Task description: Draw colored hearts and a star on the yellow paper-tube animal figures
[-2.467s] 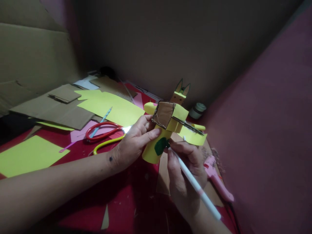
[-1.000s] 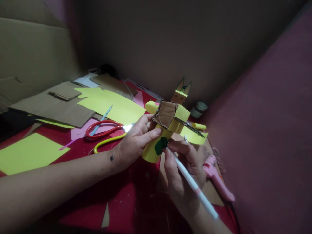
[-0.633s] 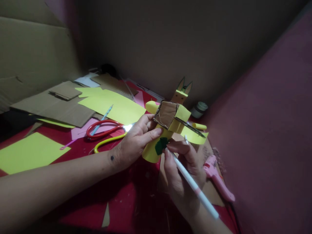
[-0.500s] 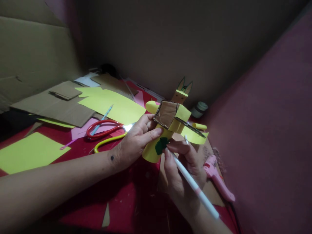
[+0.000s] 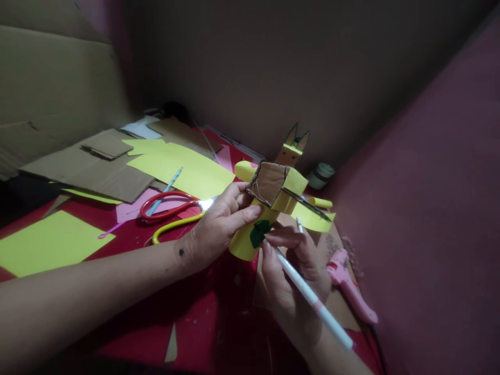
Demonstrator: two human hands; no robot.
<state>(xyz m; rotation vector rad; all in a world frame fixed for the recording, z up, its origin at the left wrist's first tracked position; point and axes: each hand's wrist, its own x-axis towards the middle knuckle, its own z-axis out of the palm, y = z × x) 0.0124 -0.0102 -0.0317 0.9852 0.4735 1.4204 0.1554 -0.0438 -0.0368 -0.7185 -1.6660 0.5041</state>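
Observation:
My left hand (image 5: pixel 222 224) is closed around a yellow paper tube that forms part of a paper-and-cardboard figure (image 5: pixel 244 244). A brown cardboard square (image 5: pixel 269 182) is joined to the tube's upper end. Dark green colouring (image 5: pixel 261 232) covers a patch on the tube's side. My right hand (image 5: pixel 295 276) pinches a white marker pen (image 5: pixel 308 294) close to its tip, which meets the green patch. Beyond the square stands a small brown cardboard piece with pointed ears (image 5: pixel 289 153); whether it is attached to the figure I cannot tell.
Red-and-yellow-handled scissors (image 5: pixel 175 221) and a blue pencil (image 5: pixel 166 190) lie left of my left hand. Yellow paper (image 5: pixel 50 242) and cardboard sheets (image 5: pixel 89 166) spread across the red table. A pink glue gun (image 5: pixel 349 286) and a small jar (image 5: pixel 321 176) are at right.
The marker's tip and my right fingers have shifted slightly left and down on the green patch. My left hand keeps its grip on the figure.

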